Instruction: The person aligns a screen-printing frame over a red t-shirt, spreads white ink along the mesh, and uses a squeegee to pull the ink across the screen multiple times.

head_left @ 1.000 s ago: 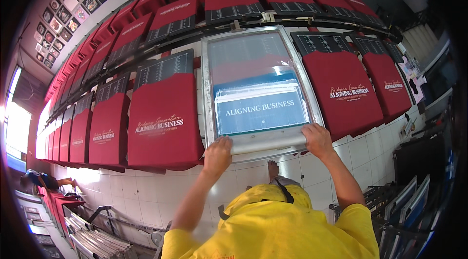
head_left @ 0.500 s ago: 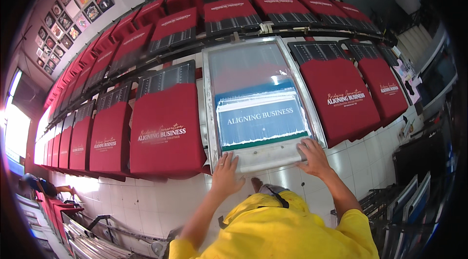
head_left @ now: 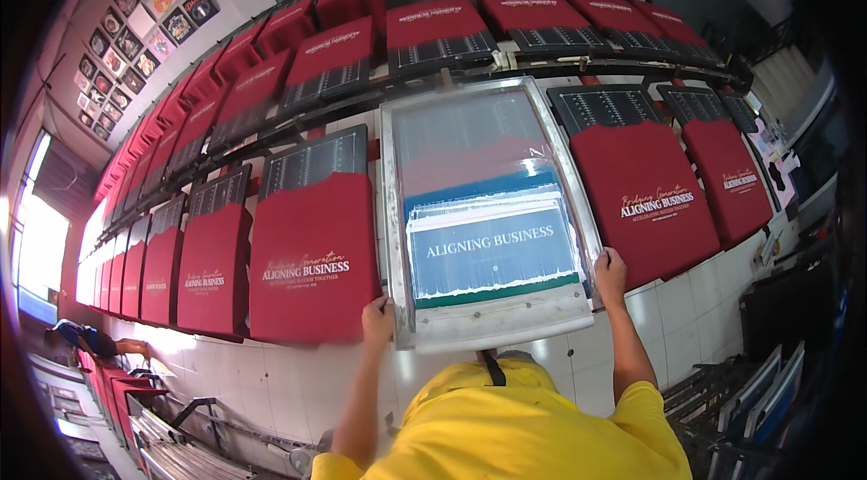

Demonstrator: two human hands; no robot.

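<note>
The screen frame (head_left: 582, 232) lies in the near row of a long double bank of printing boards, between two dressed stations, with the wearer standing at its near end. From where I stand the bank fills most of the room, curving away on both sides, and pale, glossy square floor tiles (head_left: 289, 372) run along below it. The person bends in over the near end in a soft, creased yellow shirt (head_left: 524, 426). The frame itself is a long rectangle of dull grey metal, scuffed along its rails, with a taut, glassy mesh (head_left: 465, 132) through which red cloth shows faintly. Matte red garments (head_left: 307, 232) lie smooth over the flat boards either side, their hems hanging in soft folds. Above the cloth, the bare board ends (head_left: 316, 155) are black, round-cornered and ruled with fine white marks. Toward the near end of the mesh sits a blue-grey panel (head_left: 488, 268), edged with ragged white smears and a strip of dark green. The left hand (head_left: 377, 320) is at the frame's near left corner and the right hand (head_left: 611, 272) beside its right rail, both with fingers curled inward; whether they grasp metal or cloth, I cannot tell. Smallest of all is the pale lettering (head_left: 489, 242) on the panel.
</note>
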